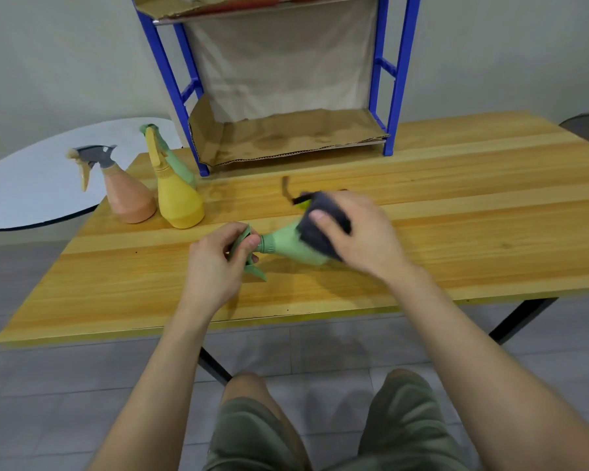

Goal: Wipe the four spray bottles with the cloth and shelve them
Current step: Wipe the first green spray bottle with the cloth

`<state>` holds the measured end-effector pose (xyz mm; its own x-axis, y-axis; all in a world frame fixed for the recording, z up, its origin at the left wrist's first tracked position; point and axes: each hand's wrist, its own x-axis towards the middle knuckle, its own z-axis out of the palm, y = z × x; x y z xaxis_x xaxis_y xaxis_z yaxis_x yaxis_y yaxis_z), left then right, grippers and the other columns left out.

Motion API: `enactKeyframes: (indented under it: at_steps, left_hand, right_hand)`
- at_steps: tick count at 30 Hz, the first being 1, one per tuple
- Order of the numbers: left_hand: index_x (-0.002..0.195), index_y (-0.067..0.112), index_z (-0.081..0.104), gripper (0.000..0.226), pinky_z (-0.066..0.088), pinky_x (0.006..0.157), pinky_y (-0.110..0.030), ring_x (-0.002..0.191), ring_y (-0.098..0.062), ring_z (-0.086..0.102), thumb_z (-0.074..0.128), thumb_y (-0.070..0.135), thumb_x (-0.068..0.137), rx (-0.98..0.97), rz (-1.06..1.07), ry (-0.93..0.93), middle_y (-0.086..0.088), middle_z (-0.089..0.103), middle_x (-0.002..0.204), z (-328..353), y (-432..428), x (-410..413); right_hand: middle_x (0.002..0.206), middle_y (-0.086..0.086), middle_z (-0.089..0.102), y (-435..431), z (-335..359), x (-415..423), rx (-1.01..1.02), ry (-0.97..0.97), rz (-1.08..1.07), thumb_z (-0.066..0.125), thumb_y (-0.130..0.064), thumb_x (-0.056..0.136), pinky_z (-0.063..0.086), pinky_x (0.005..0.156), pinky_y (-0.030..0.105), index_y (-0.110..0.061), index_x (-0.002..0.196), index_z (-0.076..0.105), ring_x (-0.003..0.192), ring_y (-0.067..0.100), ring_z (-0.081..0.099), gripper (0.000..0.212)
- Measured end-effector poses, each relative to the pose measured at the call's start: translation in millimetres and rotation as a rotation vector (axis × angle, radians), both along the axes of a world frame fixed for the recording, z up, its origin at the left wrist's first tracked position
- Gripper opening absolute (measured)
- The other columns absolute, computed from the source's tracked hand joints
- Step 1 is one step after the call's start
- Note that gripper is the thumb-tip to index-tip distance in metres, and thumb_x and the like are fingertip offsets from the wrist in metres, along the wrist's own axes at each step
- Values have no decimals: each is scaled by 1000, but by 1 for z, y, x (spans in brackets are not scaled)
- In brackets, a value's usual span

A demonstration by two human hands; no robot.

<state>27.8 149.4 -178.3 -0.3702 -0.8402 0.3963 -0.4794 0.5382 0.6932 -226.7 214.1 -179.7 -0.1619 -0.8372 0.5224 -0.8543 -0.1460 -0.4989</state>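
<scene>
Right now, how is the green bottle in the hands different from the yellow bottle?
The held green bottle lies tipped sideways; the yellow bottle stands upright on the table. The left hand grips the green bottle's trigger head and the right hand presses a dark cloth on it; no hand touches the yellow bottle. Both have rounded bodies and trigger sprayers.

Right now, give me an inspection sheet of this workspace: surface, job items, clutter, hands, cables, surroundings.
Surface: wooden table, pale planks.
Job's things: green bottle held on its side; peach bottle, yellow bottle, second green bottle upright at table's left; blue rack behind, lower shelf without bottles.
Clutter: blurred brown strip by the dark cloth, unidentifiable.
Hands: left hand grips the green bottle's trigger; right hand presses the dark cloth on its body.
Cables: nothing seen.
Surroundings: white round table left, grey tiled floor.
</scene>
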Motion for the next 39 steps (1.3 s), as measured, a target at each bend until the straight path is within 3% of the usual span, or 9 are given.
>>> enactKeyframes:
  at_steps: [4, 8, 12, 18, 21, 25, 30, 34, 39]
  left_hand:
    - [103, 22, 75, 12, 60, 79, -45, 84, -15, 75, 66, 29, 107, -54, 3, -68, 7, 77, 89, 4, -4, -2]
    - [100, 20, 75, 13, 65, 79, -45, 76, -5, 80, 66, 26, 108, 41, -18, 1, 3, 80, 87, 2, -3, -2]
    - [100, 21, 75, 15, 66, 79, -51, 75, -7, 81, 65, 28, 109, 83, 11, 6, 3, 81, 87, 5, -6, -3]
    - [106, 21, 78, 25, 62, 81, -49, 84, -13, 79, 62, 40, 104, 16, 4, -45, 5, 81, 90, 13, -2, -8]
    - [105, 18, 79, 18, 65, 78, -49, 78, -6, 81, 67, 32, 107, 87, 12, 3, 5, 82, 90, 7, -3, -5]
    - [103, 18, 77, 17, 67, 76, -49, 73, -7, 81, 67, 31, 107, 117, 39, 24, 4, 82, 86, 4, -1, -5]
    - [103, 18, 74, 16, 65, 80, -45, 71, -3, 79, 68, 32, 106, 82, 39, -35, 5, 81, 78, 6, -3, -15]
    - [125, 28, 58, 30, 65, 80, -43, 78, -10, 81, 76, 25, 102, 140, -86, -40, 4, 82, 83, 8, -3, -3]
    - [129, 30, 54, 42, 66, 86, -46, 81, -11, 81, 78, 14, 99, 141, -107, -43, 5, 82, 83, 7, -4, -1]
  right_hand:
    - [145, -6, 65, -10, 2, 34, 26, 495, 187, 53, -65, 102, 22, 131, 51, -29, 141, 64, 144, 19, 51, 55]
    - [137, 0, 66, -5, -17, 11, -23, 249, 147, 54, -49, 107, 39, 119, 46, -18, 135, 65, 134, 21, 56, 42]
    - [107, 0, 61, 0, -15, -11, 89, -76, -105, 46, -42, 113, 39, 82, 36, -21, 115, 54, 105, 29, 61, 23]
    - [147, -6, 64, -11, -2, 36, 1, 553, 175, 50, -58, 105, 32, 122, 54, -27, 151, 56, 139, 20, 54, 56]
    - [140, -6, 68, -13, -13, 23, -23, 297, 147, 53, -55, 106, 39, 117, 49, -23, 138, 65, 135, 20, 56, 47]
    - [107, 4, 69, -3, -18, -10, 35, -122, -83, 51, -42, 111, 43, 82, 35, -17, 119, 65, 103, 31, 64, 29]
    - [146, -8, 65, -3, -14, 17, -18, 270, 80, 54, -55, 106, 38, 115, 43, -28, 139, 67, 140, 19, 53, 44]
    - [148, -13, 62, -5, -15, 18, -38, 219, 99, 57, -56, 104, 39, 116, 51, -31, 137, 68, 143, 16, 50, 43]
    - [134, -6, 70, -5, -27, 3, -60, -22, 81, 61, -43, 107, 45, 108, 35, -20, 132, 70, 129, 20, 61, 35]
